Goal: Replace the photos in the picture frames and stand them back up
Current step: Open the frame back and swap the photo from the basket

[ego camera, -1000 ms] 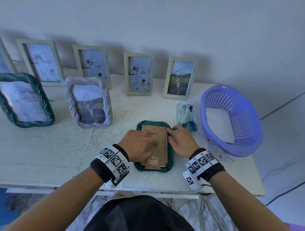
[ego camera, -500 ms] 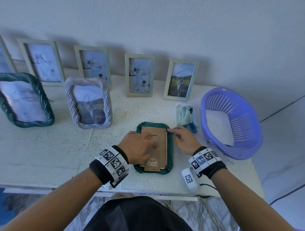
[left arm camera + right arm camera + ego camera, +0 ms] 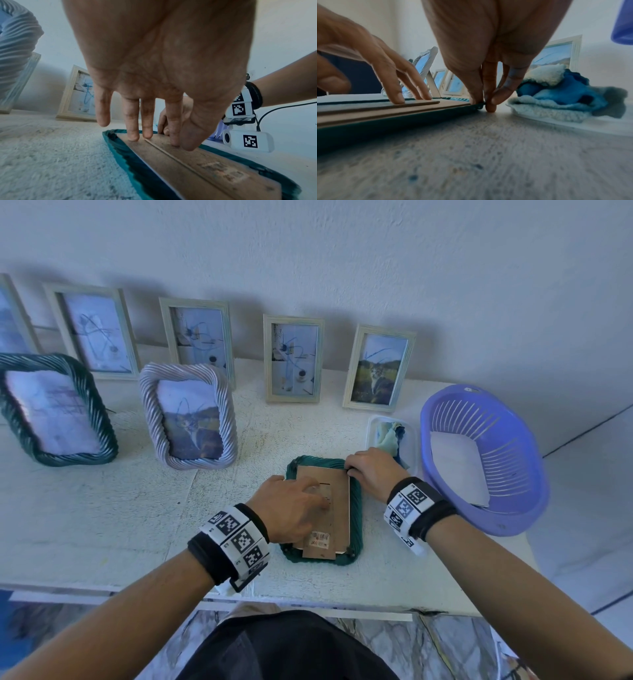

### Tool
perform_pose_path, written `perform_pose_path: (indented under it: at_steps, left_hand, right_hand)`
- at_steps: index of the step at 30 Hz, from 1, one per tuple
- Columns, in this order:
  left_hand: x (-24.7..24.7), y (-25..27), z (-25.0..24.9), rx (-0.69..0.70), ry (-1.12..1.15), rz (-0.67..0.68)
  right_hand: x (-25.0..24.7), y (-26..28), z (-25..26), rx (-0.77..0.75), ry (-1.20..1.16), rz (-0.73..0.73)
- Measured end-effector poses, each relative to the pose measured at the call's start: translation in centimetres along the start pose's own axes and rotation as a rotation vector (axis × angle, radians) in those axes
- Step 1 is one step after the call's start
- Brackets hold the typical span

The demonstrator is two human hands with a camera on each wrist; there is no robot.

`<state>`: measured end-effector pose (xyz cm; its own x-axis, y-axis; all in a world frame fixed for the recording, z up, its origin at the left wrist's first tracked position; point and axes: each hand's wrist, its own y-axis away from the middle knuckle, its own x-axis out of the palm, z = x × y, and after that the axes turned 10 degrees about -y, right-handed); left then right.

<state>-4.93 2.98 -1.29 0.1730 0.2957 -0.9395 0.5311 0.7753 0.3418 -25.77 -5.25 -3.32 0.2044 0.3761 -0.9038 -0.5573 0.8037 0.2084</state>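
Observation:
A dark green twisted frame (image 3: 358,508) lies face down near the table's front edge, with its brown backing board (image 3: 339,508) on top. My left hand (image 3: 322,496) presses straight fingers (image 3: 133,135) on the board (image 3: 197,169), beside the flat stand strip. My right hand (image 3: 351,470) is at the frame's far right corner. Its thumb and forefinger (image 3: 485,104) pinch the frame's edge (image 3: 368,125) there, the forefinger tip touching the table. The frame's front side is hidden.
A purple basket (image 3: 513,518) holding a white sheet (image 3: 459,470) stands at the right. A small clear tray of blue cloths (image 3: 390,436) sits just behind my right hand. A silver twisted frame (image 3: 188,412), another green frame (image 3: 54,409) and several wooden frames (image 3: 294,357) stand behind.
My right hand has closed in on the frame's far right corner and its wrist has turned slightly. The left hand stays pressed on the backing board.

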Motion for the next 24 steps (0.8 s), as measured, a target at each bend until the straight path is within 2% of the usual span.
perform_pose_path:
  at_steps: [14,17,20,22,24]
  left_hand:
    - [0.5,0.0,0.9,0.045,0.006,-0.021]
    - [0.5,-0.1,2.1,0.046,0.183,-0.017]
    - [0.9,-0.1,3.3,-0.088,0.392,-0.149]
    - [1.1,-0.3,3.9,-0.264,0.373,-0.244]
    - [1.4,-0.7,4.3,-0.374,0.344,-0.24]
  right_hand:
    - [0.8,0.4,0.4,0.078,-0.116,-0.079]
    - [1.5,2.0,1.4,0.11,-0.149,-0.114]
    - [2.4,3.5,2.5,0.148,-0.144,-0.079]
    - [2.8,3.9,2.8,0.209,-0.139,-0.037]
    - [2.9,4.1,3.1,0.253,-0.139,-0.019]
